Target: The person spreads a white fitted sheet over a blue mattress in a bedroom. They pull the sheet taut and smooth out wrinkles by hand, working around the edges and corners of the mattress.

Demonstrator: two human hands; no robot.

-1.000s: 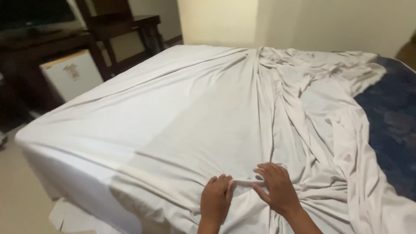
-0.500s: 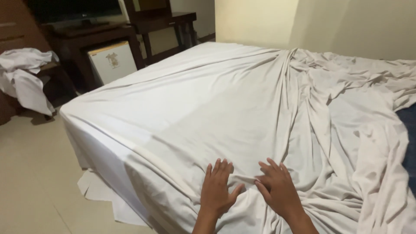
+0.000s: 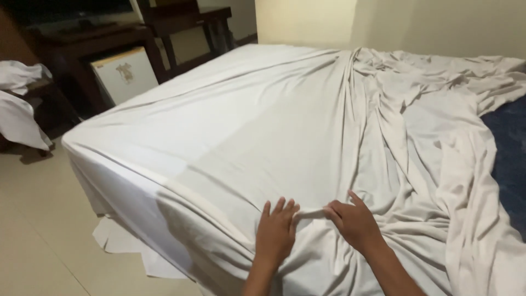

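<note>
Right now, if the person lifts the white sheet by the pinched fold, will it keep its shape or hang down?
The white sheet would probably hang limp: it already lies in soft ridges and drapes over the mattress corner. It seems light, since the left hand and right hand raise a small fold with only their fingers. It may slide easily, bunching further.

You see white boxy cabinet (image 3: pixel 125 74) under dark desk, upper left, small gold emblem label (image 3: pixel 125 72) on front; possibly dark screen (image 3: pixel 66 13) above.

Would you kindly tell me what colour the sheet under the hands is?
The sheet is plain white, with no pattern; the head view shows it best.
</note>
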